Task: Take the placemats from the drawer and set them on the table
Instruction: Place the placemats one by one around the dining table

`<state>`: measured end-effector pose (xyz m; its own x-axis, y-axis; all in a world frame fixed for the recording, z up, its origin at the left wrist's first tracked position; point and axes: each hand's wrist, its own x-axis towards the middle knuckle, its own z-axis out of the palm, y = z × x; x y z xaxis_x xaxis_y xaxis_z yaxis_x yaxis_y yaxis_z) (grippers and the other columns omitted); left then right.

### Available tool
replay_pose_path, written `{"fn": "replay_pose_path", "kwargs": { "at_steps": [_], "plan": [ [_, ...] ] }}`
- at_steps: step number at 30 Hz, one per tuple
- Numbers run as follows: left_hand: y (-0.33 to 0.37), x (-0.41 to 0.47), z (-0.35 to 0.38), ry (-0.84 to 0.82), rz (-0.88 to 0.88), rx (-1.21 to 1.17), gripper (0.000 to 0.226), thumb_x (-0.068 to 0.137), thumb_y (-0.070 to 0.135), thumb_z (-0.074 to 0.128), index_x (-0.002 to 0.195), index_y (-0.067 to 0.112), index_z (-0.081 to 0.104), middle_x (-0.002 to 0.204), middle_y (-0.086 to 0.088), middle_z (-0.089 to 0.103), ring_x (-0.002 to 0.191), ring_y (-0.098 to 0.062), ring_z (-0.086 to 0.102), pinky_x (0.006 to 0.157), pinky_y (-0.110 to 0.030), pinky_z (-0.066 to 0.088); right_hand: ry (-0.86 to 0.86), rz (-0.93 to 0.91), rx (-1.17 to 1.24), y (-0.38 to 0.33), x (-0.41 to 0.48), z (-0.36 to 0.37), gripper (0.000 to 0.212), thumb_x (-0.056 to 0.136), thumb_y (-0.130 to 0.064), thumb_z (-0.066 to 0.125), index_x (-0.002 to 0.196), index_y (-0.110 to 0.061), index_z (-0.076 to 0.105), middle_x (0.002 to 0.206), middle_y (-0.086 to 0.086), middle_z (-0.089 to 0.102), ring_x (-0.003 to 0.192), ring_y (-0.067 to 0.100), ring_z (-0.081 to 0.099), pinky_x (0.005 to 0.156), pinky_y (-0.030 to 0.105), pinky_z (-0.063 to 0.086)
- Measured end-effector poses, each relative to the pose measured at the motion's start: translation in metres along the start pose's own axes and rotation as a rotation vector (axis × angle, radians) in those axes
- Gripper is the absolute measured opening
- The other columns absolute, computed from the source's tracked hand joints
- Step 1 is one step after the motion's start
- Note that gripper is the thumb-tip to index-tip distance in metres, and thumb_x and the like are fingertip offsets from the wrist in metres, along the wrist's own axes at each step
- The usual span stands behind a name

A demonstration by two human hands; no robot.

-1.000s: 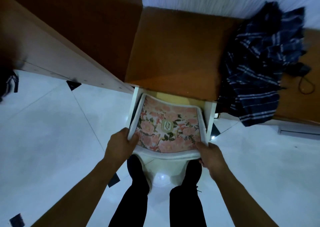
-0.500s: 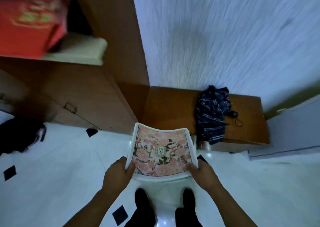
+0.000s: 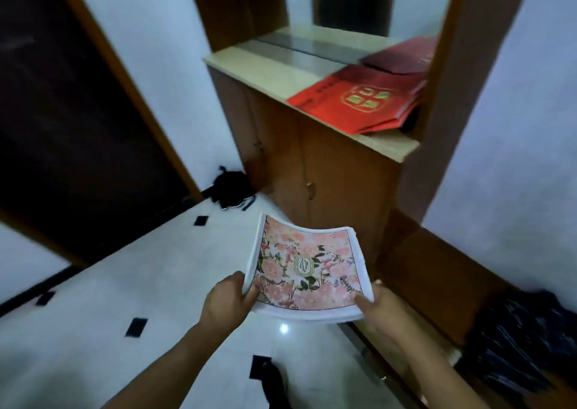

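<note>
Placemats (image 3: 307,269), a floral stack with white borders, sag between your 2 hands above the white tiled floor (image 3: 131,284). Your left hand (image 3: 226,302) pinches the stack's near left corner, thumb on top. Your right hand (image 3: 379,310) pinches the near right corner the same way. A wooden cabinet (image 3: 327,171) stands just behind, with red folders (image 3: 359,99) on its ledge.
</note>
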<state>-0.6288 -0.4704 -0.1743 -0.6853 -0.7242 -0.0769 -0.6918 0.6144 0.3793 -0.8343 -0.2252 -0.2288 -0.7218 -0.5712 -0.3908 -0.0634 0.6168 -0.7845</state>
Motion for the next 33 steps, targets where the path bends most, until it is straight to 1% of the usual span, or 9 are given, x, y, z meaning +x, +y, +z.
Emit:
{"fn": "replay_pose_path", "kwargs": {
  "at_steps": [3,7,9,12,16,23,26,28,33],
  "plan": [
    [-0.053,-0.041,-0.040,0.112,-0.154,-0.025,0.036,0.090,0.051,0.050,0.072,0.021,0.042,0.066,0.000,0.053,0.057,-0.021,0.051,0.046,-0.029,0.031,-0.132,-0.124,-0.117,-0.058,0.010,0.039,0.023,0.087,-0.038,0.063,0.101,-0.020,0.068,0.092,0.001,0.072,0.080,0.018,0.068,0.070,0.032,0.054],
    [-0.131,-0.100,-0.083,0.240,-0.349,-0.045,0.034,0.089,0.051,0.050,0.078,0.019,0.049,0.070,0.000,0.056,0.062,-0.022,0.055,0.052,-0.034,0.043,-0.293,-0.319,-0.243,-0.136,0.001,0.110,0.025,0.086,-0.043,0.062,0.099,-0.022,0.068,0.091,-0.004,0.072,0.080,0.013,0.067,0.075,0.033,0.055],
    [-0.168,-0.131,-0.099,0.301,-0.427,-0.077,0.031,0.088,0.050,0.052,0.078,0.020,0.051,0.069,0.000,0.058,0.065,-0.025,0.057,0.055,-0.036,0.046,-0.352,-0.388,-0.289,-0.169,-0.010,0.149,0.026,0.086,-0.044,0.061,0.099,-0.022,0.068,0.089,-0.005,0.071,0.079,0.009,0.065,0.071,0.028,0.053],
    [-0.226,-0.178,-0.121,0.403,-0.531,-0.095,0.034,0.087,0.048,0.056,0.074,0.019,0.046,0.065,0.000,0.055,0.067,-0.029,0.060,0.051,-0.034,0.037,-0.461,-0.483,-0.353,-0.216,-0.032,0.217,0.026,0.087,-0.045,0.058,0.100,-0.024,0.066,0.090,-0.008,0.070,0.079,0.007,0.064,0.065,0.025,0.049],
    [-0.315,-0.243,-0.154,0.488,-0.720,-0.098,0.036,0.087,0.053,0.053,0.085,0.018,0.057,0.078,-0.002,0.066,0.074,-0.027,0.063,0.061,-0.038,0.051,-0.594,-0.617,-0.428,-0.276,-0.069,0.331,0.019,0.088,-0.043,0.056,0.097,-0.029,0.065,0.090,-0.012,0.069,0.079,0.002,0.062,0.062,0.023,0.046],
    [-0.449,-0.352,-0.210,0.639,-0.950,-0.153,0.028,0.085,0.053,0.052,0.073,0.028,0.048,0.071,0.005,0.063,0.064,-0.015,0.058,0.053,-0.032,0.043,-0.768,-0.787,-0.515,-0.367,-0.148,0.526,0.017,0.088,-0.040,0.057,0.089,-0.024,0.064,0.082,-0.004,0.069,0.074,0.009,0.063,0.067,0.029,0.051],
    [-0.489,-0.384,-0.226,0.677,-1.053,-0.137,0.031,0.085,0.055,0.050,0.072,0.027,0.049,0.069,0.005,0.060,0.061,-0.011,0.056,0.051,-0.031,0.041,-0.839,-0.837,-0.548,-0.396,-0.177,0.587,0.020,0.089,-0.041,0.057,0.091,-0.022,0.063,0.086,-0.004,0.069,0.077,0.011,0.063,0.072,0.031,0.053],
    [-0.514,-0.401,-0.233,0.722,-1.111,-0.152,0.030,0.085,0.055,0.051,0.071,0.028,0.048,0.068,0.006,0.059,0.060,-0.007,0.055,0.048,-0.027,0.038,-0.896,-0.891,-0.584,-0.416,-0.189,0.628,0.022,0.089,-0.042,0.056,0.093,-0.021,0.063,0.088,-0.004,0.069,0.081,0.013,0.063,0.075,0.033,0.053],
    [-0.557,-0.425,-0.243,0.847,-1.291,-0.148,0.030,0.088,0.056,0.051,0.075,0.029,0.050,0.069,0.008,0.059,0.059,-0.006,0.056,0.047,-0.020,0.034,-1.077,-1.016,-0.612,-0.469,-0.212,0.732,0.022,0.089,-0.042,0.058,0.100,-0.025,0.064,0.096,-0.006,0.070,0.084,0.011,0.064,0.076,0.033,0.054]
  ]
}}
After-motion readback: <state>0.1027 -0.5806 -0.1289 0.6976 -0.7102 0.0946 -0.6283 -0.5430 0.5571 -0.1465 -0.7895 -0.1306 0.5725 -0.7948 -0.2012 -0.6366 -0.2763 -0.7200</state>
